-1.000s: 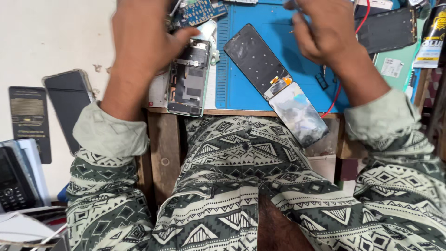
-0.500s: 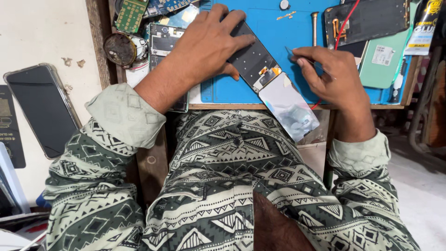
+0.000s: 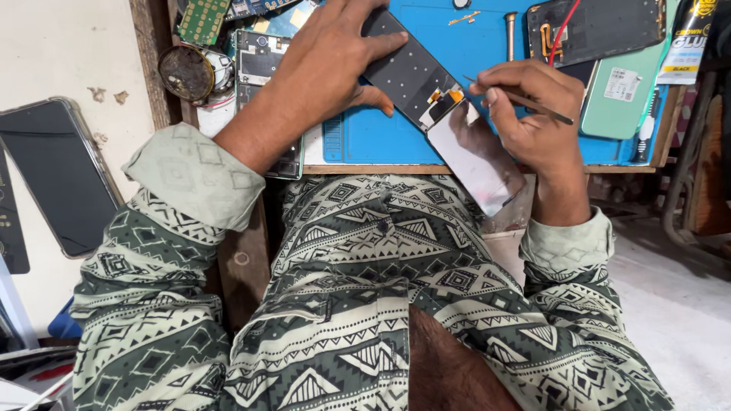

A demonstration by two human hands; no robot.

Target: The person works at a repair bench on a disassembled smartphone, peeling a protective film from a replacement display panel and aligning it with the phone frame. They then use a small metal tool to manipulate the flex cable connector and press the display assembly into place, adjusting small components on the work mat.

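Note:
A detached phone screen panel [image 3: 426, 91] lies face down and slanted on a blue work mat [image 3: 365, 137], its lower end overhanging the table edge. My left hand [image 3: 335, 53] presses flat on the panel's upper part, fingers spread. My right hand [image 3: 525, 106] pinches thin metal tweezers [image 3: 533, 101], whose tip is at the orange flex connector [image 3: 445, 103] in the panel's middle. An opened phone body [image 3: 263, 84] with bare internals lies left of my left wrist.
A second dark panel with a red wire [image 3: 594, 30], a pale green back cover [image 3: 620, 91], a metal screwdriver [image 3: 511, 34] and a glue tube [image 3: 689, 38] lie at the right. Circuit boards [image 3: 202, 19] and a tape roll [image 3: 186, 72] sit top left. A phone [image 3: 57, 175] lies on the left surface.
The view has shifted closer. My left hand stays pressed on the panel. My right hand moved from beside the panel to its middle, bringing the tweezers to the flex connector.

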